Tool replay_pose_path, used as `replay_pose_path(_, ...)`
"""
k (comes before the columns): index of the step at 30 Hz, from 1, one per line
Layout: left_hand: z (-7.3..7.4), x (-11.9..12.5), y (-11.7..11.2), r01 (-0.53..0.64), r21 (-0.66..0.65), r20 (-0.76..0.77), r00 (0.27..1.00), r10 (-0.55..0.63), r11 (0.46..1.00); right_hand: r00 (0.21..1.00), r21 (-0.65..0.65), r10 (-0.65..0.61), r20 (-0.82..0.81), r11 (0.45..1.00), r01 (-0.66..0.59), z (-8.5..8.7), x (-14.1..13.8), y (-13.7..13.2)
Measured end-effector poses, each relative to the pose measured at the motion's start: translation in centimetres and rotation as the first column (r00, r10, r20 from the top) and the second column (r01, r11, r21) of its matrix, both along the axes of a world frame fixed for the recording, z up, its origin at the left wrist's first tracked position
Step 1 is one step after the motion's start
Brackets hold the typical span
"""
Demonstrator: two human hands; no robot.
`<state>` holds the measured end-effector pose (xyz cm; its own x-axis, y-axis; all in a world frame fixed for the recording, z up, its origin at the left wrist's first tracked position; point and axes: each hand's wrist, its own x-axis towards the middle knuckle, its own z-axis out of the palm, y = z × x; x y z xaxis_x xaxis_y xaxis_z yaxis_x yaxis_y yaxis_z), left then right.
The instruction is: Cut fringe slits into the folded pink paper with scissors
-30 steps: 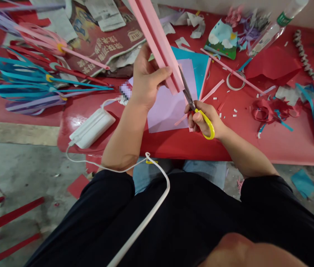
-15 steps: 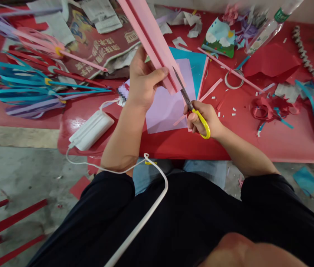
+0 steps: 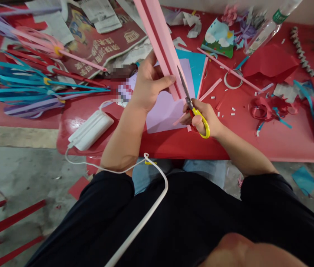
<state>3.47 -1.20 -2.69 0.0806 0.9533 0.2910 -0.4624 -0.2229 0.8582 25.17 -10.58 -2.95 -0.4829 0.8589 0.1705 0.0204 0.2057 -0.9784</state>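
A long folded strip of pink paper (image 3: 161, 40) slants up and away, with my left hand (image 3: 150, 85) closed on its near part, thumb on top. My right hand (image 3: 201, 116) grips yellow-handled scissors (image 3: 203, 126) by the loops. Their dark blades lie along the right edge of the pink paper close to its lower end; whether they are cutting into it I cannot tell. Underneath lie lilac paper sheets (image 3: 159, 115) and a teal sheet (image 3: 197, 66) on the red table (image 3: 157, 144).
A white power bank (image 3: 91, 129) with a cable stands left of my forearm. Teal ribbon bundles (image 3: 26, 89) and newspaper (image 3: 101, 16) spread at left. To the right are a tape roll (image 3: 233, 79), a plastic bottle (image 3: 274, 26), red paper (image 3: 270, 65) and scraps.
The pink paper and my left hand have shifted right and slightly toward me, and the strip stands more upright. The scissors have tilted a little; my right hand stays near the same spot.
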Motion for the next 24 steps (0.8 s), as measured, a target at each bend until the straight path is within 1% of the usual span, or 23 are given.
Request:
replay_pose_path(3,-0.05,0.18,-0.1,0.002,-0.008,0.006,1.0,-0.002,1.0,0.999,-0.032,-0.038,0.015,0.999,0.038,0.04,-0.16,-0.17)
replay_pose_path(8,0.15,0.15,-0.41,-0.015,-0.104,-0.024,1.0,0.013,0.994,0.995,-0.082,-0.1,-0.011,0.992,0.099,-0.39,-0.47,-0.29)
replay_pose_path(14,0.44,0.28,-0.71,-0.016,-0.065,-0.046,0.999,0.013,0.998,0.996,-0.112,-0.094,-0.004,0.989,0.093,0.2,-0.74,-0.26)
replay_pose_path(19,-0.04,0.17,-0.2,-0.015,-0.05,-0.048,0.999,0.013,0.999,0.997,-0.063,-0.08,0.006,0.995,0.08,0.57,-0.46,-0.37)
replay_pose_path(22,-0.42,0.04,0.07,0.003,-0.058,-0.078,0.997,-0.007,0.998,0.999,0.001,-0.039,0.022,0.999,0.039,0.47,-0.15,-0.17)
replay_pose_path(24,-0.42,-0.01,-0.01,0.017,-0.072,-0.104,0.994,-0.024,0.997,0.999,0.051,-0.022,0.038,0.999,0.02,0.4,0.03,0.05)
